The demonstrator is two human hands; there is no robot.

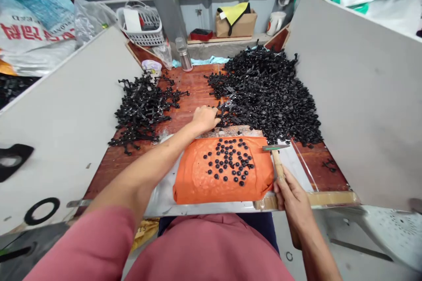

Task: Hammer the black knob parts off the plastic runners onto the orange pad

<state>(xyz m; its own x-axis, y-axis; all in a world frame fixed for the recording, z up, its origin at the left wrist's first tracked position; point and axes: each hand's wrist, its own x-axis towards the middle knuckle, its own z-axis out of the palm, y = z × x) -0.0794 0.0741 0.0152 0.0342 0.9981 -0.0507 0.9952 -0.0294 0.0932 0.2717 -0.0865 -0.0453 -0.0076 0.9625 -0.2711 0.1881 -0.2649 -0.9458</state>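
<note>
Two bare hands at the bench, split jobs. Right hand (293, 193) has its fingers wrapped round the wooden handle of a hammer (278, 166). Handle slants from the grip up and slightly left, away from the body; the slim head lies crosswise, left to right, at the right edge of an orange cloth-covered pad (191, 175). Can't tell if the head touches the cloth.

Left hand (205, 118) is reached forward past the pad's far edge, fingers bent, at the near-left fringe of a big pile of black molded parts (273, 92). Can't tell whether anything is pinched in there.

Key relation: pile starts right at the left fingertips and runs off to their right and farther back; strips at that fringe lie roughly sideways. Left is the nearer hand to that fringe. Pad sits between the hands and the body, scattered with small black round caps (241, 183), which lie left of the hammer head.

Second heap of black branched strips (141, 105) sits on the reddish wooden tabletop (194, 79), left of the left hand, well apart from the big pile.
</note>
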